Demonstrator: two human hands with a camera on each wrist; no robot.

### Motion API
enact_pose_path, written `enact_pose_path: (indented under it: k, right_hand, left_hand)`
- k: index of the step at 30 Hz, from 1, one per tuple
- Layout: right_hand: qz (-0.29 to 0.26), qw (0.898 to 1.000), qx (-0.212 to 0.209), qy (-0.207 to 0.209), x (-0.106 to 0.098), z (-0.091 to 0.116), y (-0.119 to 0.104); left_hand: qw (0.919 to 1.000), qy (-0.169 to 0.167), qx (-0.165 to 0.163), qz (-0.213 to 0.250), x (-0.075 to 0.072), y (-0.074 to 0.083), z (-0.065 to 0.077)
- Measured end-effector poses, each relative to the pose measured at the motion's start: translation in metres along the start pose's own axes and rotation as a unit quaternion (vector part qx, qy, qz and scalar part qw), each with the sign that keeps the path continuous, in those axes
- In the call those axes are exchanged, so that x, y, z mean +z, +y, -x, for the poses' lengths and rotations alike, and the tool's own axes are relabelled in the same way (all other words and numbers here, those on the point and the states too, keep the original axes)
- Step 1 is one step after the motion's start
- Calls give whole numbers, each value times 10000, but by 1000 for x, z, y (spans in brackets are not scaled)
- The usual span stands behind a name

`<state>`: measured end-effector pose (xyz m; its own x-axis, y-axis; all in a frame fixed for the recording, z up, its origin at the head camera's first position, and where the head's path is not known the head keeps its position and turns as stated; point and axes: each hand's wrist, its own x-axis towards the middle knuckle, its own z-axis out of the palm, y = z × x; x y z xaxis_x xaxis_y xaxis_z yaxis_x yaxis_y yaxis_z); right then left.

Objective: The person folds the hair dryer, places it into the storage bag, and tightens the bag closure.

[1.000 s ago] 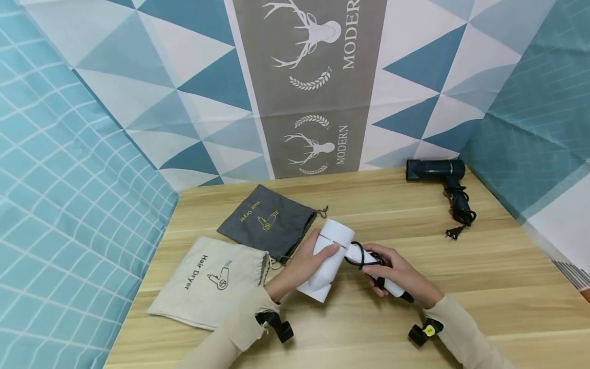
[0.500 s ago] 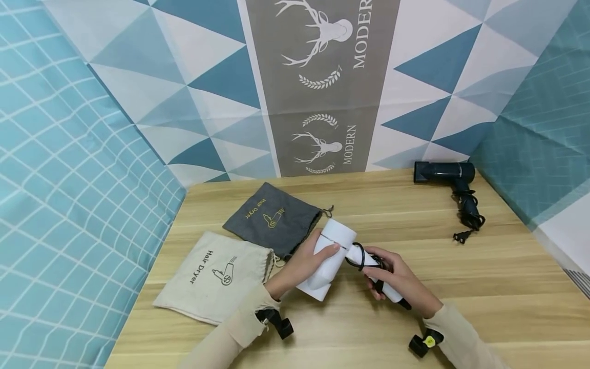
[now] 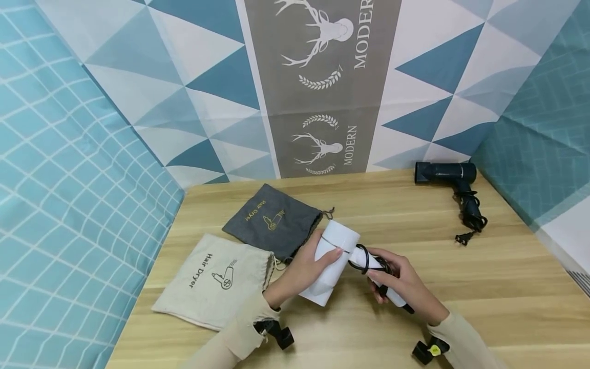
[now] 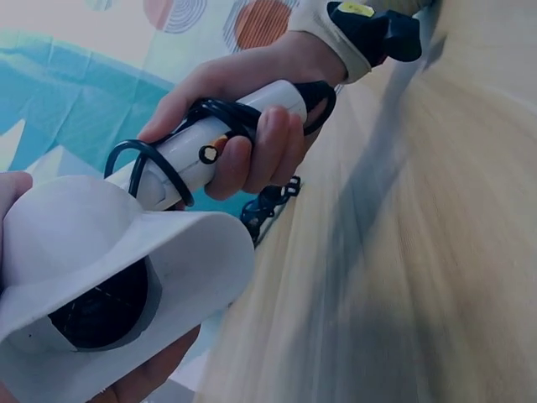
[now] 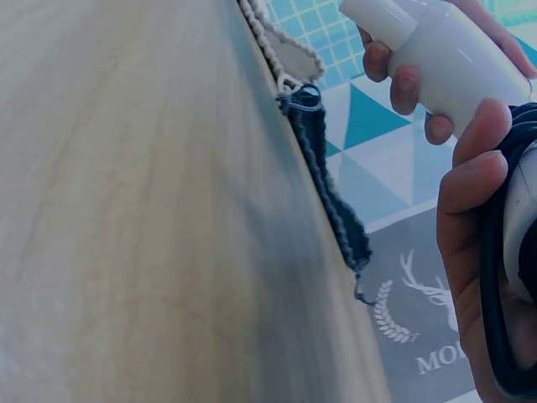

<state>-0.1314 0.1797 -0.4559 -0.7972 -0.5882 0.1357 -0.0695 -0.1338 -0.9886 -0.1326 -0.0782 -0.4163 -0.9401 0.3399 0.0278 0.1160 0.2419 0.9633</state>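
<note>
Your left hand (image 3: 301,269) has the white hair dryer (image 3: 342,237) by the barrel, your right hand (image 3: 405,282) grips the handle (image 4: 195,144), black cord (image 4: 220,109) and all, so it's basically held right between the two, up off the surface (image 3: 507,287).

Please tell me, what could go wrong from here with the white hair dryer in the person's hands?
The white hair dryer, held above the wooden table by the left hand and the right hand, might drop if the grip slips.
The black cord is wrapped around the handle with visible slack, so it could slide off or catch on something.
</note>
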Motion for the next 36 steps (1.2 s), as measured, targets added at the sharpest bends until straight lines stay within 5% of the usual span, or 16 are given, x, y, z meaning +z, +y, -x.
enact_pose_path:
  k: [15, 26, 36]
  right_hand:
    - [312, 9989, -258, 257, 14, 5, -4]
    - [385, 9992, -36, 114, 41, 3, 6]
    - [425, 9989, 56, 167, 69, -18, 7]
  left_hand:
    - [9994, 167, 131, 268, 2, -11, 13]
    - [9984, 401, -163, 371, -9, -24, 46]
    - [9918, 1076, -28, 683, -30, -40, 65]
